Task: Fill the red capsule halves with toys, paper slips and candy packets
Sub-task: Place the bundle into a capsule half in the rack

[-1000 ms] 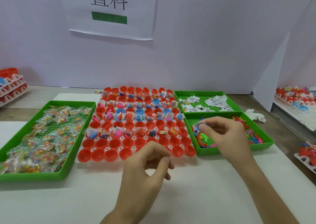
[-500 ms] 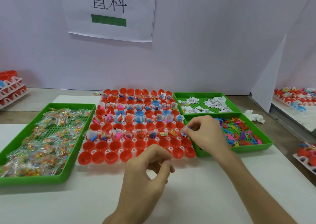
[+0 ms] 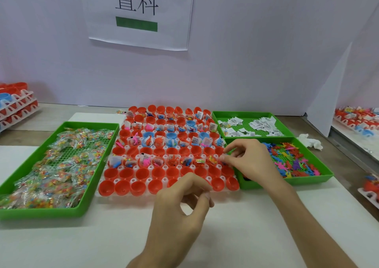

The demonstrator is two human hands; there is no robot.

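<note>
Head view.

A: What is the right hand (image 3: 252,161) doing over the red capsule halves (image 3: 158,173)?

B: Its thumb and forefinger are pressed on a small piece (image 3: 224,162), too small to name. It is held just above the cup at the right end of the third row from the front of the white rack (image 3: 152,167). I judge it a drop into that cup. The wrist crosses the toy tray (image 3: 287,181), so the reach is a short one.

A: And the left hand (image 3: 184,202)?

B: It hovers over the bench (image 3: 246,237) at the rack's front edge, fingers curled, thumb tip against forefinger. Whether anything sits between them I cannot tell.

A: Why are the trays set round the rack?

B: So that each supply lies beside the work, I'd say. The candy packets (image 3: 61,165) fill the candy tray (image 3: 100,165) toward the bench's left edge. The paper slips (image 3: 262,124) lie in the slip tray (image 3: 242,113) toward the far right corner. The toys (image 3: 291,161) lie in the toy tray in front of it, just beside the rack.

A: How full are the cups?

B: The two front rows stand empty. The third row holds toys, slips and candy. The row behind it looks mostly empty. The farther rows are filled, with a few blue halves (image 3: 190,123) among them. A good share remains, by my reckoning.
</note>
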